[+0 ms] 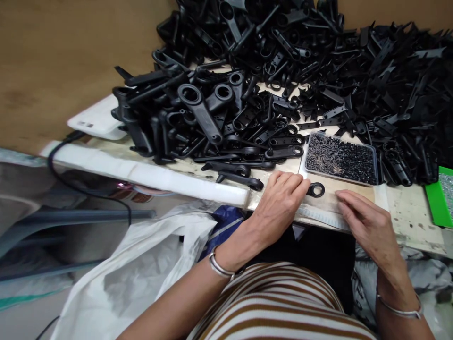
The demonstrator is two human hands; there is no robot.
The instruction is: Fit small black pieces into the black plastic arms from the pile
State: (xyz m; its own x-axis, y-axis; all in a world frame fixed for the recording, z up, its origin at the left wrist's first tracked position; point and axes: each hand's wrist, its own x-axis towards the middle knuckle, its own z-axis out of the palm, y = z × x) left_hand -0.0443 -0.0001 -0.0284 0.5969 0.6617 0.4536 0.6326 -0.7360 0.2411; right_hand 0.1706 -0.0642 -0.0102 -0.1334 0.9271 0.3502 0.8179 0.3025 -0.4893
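Observation:
My left hand (pixel 283 198) is closed at the front edge of the table, its fingers wrapped over a black plastic part with a ring-shaped end (pixel 317 190) that sticks out to the right. The rest of that part is hidden under the hand. To its right, my right hand (pixel 368 219) hovers low by the table edge, fingers curled and thumb against the fingertips; whatever they may pinch is too small to make out. Just beyond both hands stands a clear plastic box (pixel 376 165) filled with tiny dark pieces.
Large heaps of black plastic handle-like parts (pixel 200 113) cover the table's back and left. Thin black pieces (pixel 389 85) pile up at right. A green tray (pixel 437 203) sits at the right edge, a white box (pixel 97 118) at left. A white sack (pixel 130 278) hangs below.

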